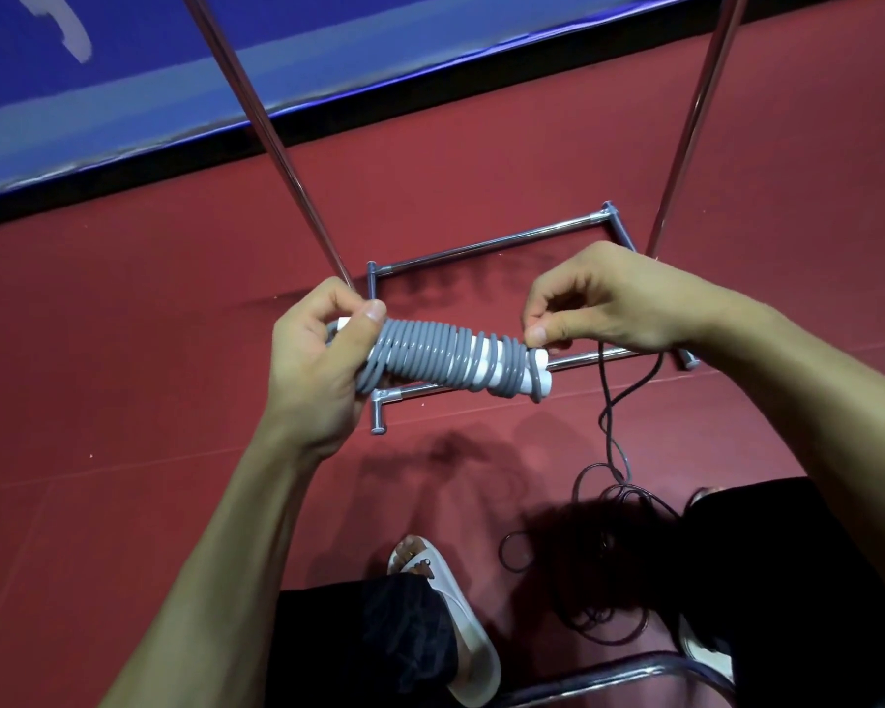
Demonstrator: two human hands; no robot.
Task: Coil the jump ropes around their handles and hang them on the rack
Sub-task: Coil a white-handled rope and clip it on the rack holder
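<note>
I hold the grey jump rope [430,357] level in front of me, near the middle of the view, over the low frame of the rack [486,243]. It is wound in tight turns round its two white handles [541,358], which lie side by side. Most of the handles is covered by the turns. White shows only in a gap toward three o'clock and at the two butt ends there, plus a sliver at the nine o'clock end above my thumb.

My left hand [323,360] is clenched round the nine o'clock end of the bundle, thumb on top, fingers wrapped underneath and out of sight. My right hand [599,304] pinches the last turns at the three o'clock end between thumb and curled fingers. The exact bit of rope under the fingertips is hidden.

The rack's two uprights [277,161] run to twelve o'clock and are cut off by the top edge, so its hanging bar cannot be seen. Parts of the near base bar are behind the bundle and my right wrist.

A thin dark rope [605,380] rises from a loose tangle on the red floor [124,401] at five o'clock. Its upper part passes behind my right hand, and I cannot tell what it hangs from. The tangle merges with shadow and my black trousers.

At six o'clock are a white sandal [461,605] and a curved metal tube [609,674], cut off by the bottom edge. A blue mat [124,69] fills eleven o'clock.
</note>
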